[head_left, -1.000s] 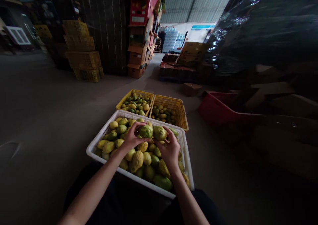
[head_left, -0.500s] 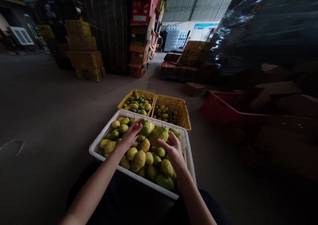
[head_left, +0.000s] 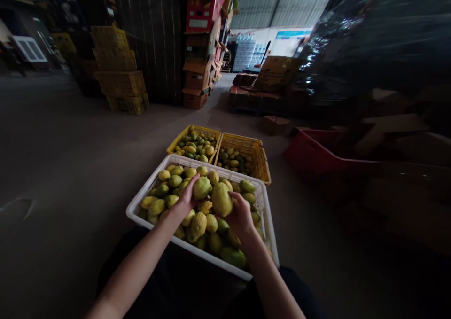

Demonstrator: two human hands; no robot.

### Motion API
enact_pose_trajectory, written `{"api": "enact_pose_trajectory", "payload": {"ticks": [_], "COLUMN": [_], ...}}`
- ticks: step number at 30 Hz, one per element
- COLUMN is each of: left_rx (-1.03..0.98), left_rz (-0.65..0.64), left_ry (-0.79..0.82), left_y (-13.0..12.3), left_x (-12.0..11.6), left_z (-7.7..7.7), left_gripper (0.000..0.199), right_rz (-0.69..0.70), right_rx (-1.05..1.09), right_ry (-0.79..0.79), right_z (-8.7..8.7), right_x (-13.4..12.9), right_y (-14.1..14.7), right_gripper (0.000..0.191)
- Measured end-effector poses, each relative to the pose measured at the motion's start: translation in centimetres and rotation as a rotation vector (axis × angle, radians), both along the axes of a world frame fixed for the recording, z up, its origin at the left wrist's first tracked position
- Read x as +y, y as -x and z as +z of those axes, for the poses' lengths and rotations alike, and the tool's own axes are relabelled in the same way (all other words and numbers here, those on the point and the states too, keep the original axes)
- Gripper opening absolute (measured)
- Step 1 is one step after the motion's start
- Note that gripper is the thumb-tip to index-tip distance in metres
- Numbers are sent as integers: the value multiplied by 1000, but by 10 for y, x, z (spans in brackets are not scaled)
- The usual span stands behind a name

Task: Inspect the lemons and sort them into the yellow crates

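My left hand [head_left: 188,198] curls round the side of a round, light green fruit [head_left: 202,188]. In my right hand [head_left: 240,213] is a larger, oval yellow-green fruit [head_left: 222,199], with the thumb along its upper right side. Both fruits are over the middle of a white plastic crate [head_left: 155,163], close together but apart. The crate is full of lemon-like fruit, green to yellow, some of it bumpy, such as this yellow one [head_left: 198,225]. My fingers are partly hidden behind the two held fruits.
Behind the white crate stand two yellow crates, the left one [head_left: 172,145] fuller of fruit than the right one [head_left: 261,161]. A red bin [head_left: 306,152] with cardboard lies to the right. Stacked yellow crates [head_left: 121,81] and cardboard boxes [head_left: 196,79] stand farther back.
Both hands have drawn slightly nearer to me with their fruits. The right hand has turned its fruit more upright, and the left fingers have closed in round theirs.
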State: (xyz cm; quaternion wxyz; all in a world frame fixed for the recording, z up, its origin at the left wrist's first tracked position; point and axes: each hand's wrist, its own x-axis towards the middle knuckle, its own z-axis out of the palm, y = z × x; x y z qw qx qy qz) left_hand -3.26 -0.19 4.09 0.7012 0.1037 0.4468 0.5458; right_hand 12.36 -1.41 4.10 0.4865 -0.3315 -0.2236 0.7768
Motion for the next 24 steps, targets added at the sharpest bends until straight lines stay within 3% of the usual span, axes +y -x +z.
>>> {"api": "enact_pose_trajectory", "payload": {"ticks": [2,6,10,14,18,20,24], "left_rx": [-38,-137,-274,-338,-369,-367,-344], "left_rz": [-14,-110,-107,-84,-7,3,-11], "left_ry": [19,-36,107,179,213,215,182], "left_y": [-1,-2,1,1,-2,-3,-2], "left_x": [0,-3,-2,3,4,3,3], "left_z": [2,6,9,5,-2,-4,-4], "left_gripper": [35,36,41,48,44,43,39], "right_rz": [-31,37,19,-75,-91,-71,-127], "right_rx": [26,59,77,65,39,0,-24], "right_ry": [25,100,318,482,401,325,314], "right_z": [0,8,16,10,-3,-9,-17], "right_x": [0,3,6,7,9,10,12], "right_y": [0,-5,-10,-11,-12,-14,-14], "right_gripper": [14,19,26,25,27,28,29]}}
